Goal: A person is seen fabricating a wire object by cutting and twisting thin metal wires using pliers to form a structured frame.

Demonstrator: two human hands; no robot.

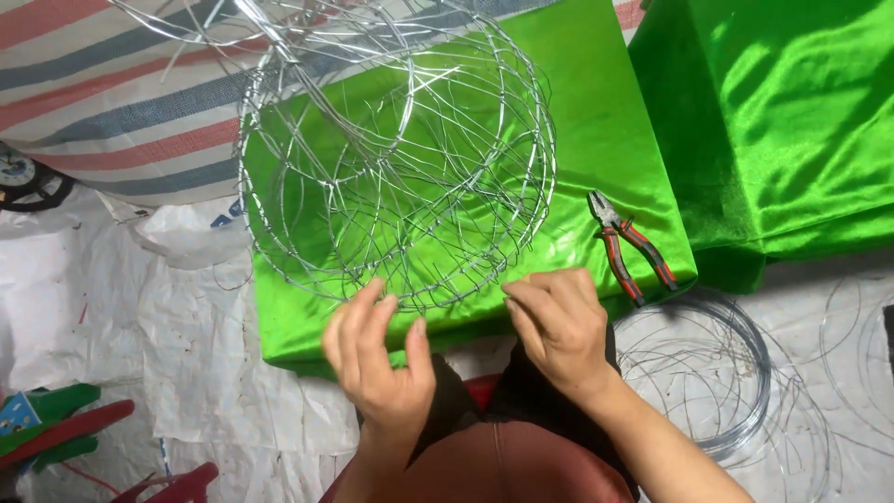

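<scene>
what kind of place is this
Probably a home craft workspace on the floor: both hands work a wire frame on green cloth, with pliers beside it and a wire coil on plastic sheeting.

Your head camera is the only view, looking steeply down from just above your lap. It faces forward over the green-draped tabletop (596, 140), close enough that your left hand (377, 359) and right hand (559, 326) fill the lower middle.
</scene>
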